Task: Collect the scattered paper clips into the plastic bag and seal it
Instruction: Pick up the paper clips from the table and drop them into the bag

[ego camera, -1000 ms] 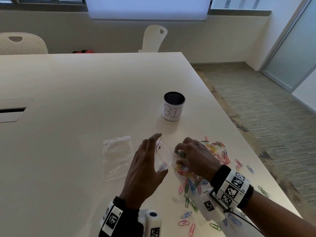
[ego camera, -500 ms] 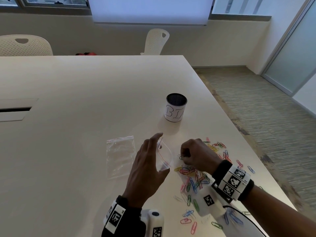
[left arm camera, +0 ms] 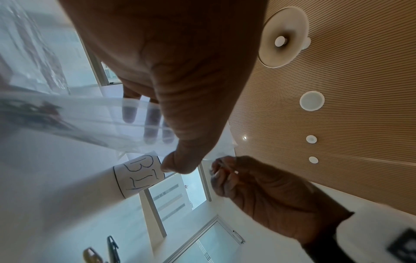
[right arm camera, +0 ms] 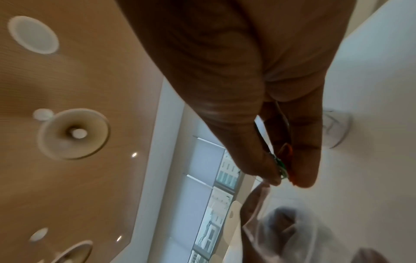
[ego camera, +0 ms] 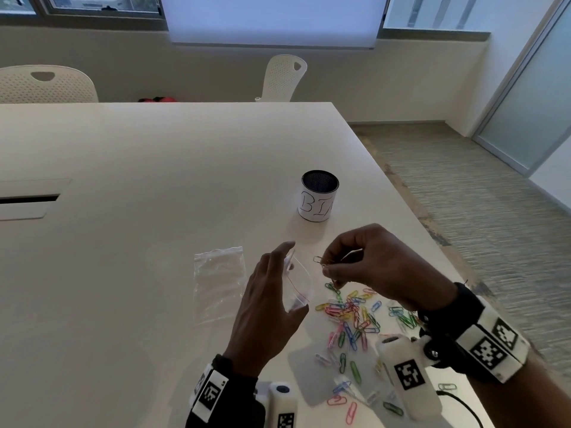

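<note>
My left hand [ego camera: 295, 276] holds a clear plastic bag [ego camera: 301, 284] with a red zip line upright above the table, its mouth held open toward the right. My right hand [ego camera: 329, 268] pinches a few paper clips [ego camera: 319, 260] just right of the bag's mouth, above the table. In the right wrist view green paper clips [right arm camera: 281, 167] show between thumb and fingers, with the bag [right arm camera: 290, 229] below them. Several coloured paper clips [ego camera: 352, 316] lie scattered on the table under and in front of the right hand.
A second clear bag [ego camera: 217, 282] lies flat left of my left hand. A white cup marked BIN [ego camera: 318, 196] stands behind the hands. The table's right edge [ego camera: 432, 242] runs close to the clips. Two chairs stand at the far side.
My right hand has risen off the pile with clips pinched in it and moved up to the bag's mouth. The left hand has kept the bag in place.
</note>
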Tool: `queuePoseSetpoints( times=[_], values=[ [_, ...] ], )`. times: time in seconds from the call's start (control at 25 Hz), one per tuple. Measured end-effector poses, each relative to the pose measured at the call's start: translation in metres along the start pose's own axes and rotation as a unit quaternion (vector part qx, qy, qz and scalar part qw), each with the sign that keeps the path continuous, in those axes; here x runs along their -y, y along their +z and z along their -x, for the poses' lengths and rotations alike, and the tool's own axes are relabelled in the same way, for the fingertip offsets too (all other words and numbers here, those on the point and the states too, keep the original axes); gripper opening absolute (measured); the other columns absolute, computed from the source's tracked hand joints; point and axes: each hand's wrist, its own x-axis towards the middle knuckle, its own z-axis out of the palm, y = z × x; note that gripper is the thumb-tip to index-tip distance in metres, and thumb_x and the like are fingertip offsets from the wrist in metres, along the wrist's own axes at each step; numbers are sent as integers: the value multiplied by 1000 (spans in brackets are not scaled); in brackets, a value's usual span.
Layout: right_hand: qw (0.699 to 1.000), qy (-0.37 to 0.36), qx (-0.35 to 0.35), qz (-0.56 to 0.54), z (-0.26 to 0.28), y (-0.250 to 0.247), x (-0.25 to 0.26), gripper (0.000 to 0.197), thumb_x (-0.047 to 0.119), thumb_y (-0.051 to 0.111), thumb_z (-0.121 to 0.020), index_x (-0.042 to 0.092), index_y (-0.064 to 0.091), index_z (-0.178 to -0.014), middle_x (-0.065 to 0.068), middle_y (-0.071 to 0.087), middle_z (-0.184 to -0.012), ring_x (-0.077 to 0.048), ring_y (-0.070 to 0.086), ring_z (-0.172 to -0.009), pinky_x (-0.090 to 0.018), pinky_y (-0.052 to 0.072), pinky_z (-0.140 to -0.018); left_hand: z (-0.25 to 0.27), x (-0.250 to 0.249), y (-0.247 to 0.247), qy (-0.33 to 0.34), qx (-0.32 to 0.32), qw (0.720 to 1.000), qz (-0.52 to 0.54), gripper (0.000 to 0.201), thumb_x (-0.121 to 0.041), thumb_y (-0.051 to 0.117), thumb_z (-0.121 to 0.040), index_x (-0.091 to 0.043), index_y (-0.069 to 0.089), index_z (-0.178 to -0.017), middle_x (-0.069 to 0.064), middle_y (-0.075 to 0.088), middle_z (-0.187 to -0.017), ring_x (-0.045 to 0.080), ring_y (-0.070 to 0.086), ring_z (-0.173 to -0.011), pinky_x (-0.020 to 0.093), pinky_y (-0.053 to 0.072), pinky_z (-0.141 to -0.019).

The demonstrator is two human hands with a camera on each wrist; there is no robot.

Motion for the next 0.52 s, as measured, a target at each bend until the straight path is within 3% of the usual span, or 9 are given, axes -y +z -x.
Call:
queuePoseSetpoints(
  times=[0.24, 0.52],
  values=[
    [992, -73, -11, 103, -1, 21, 22, 5, 15, 81, -86, 14, 79, -90, 3, 77, -72, -2, 73, -64, -11, 55, -59, 0, 0, 1, -1, 0, 1000, 7, 101, -24, 86, -78, -36, 21, -154, -2, 48, -146, 15, 52, -131, 37, 50, -109],
    [989, -95, -44, 108, -6, 22, 24, 19, 18, 82, -85, 18, 80, -104, 5, 80, -93, 2, 74, -77, -3, 54, -67, 1, -1, 2, -1, 2, 1000, 14, 98, -23, 85, -79, -33, 24, -154, -4, 48, -142, 14, 51, -129, 40, 58, -101]
  ],
)
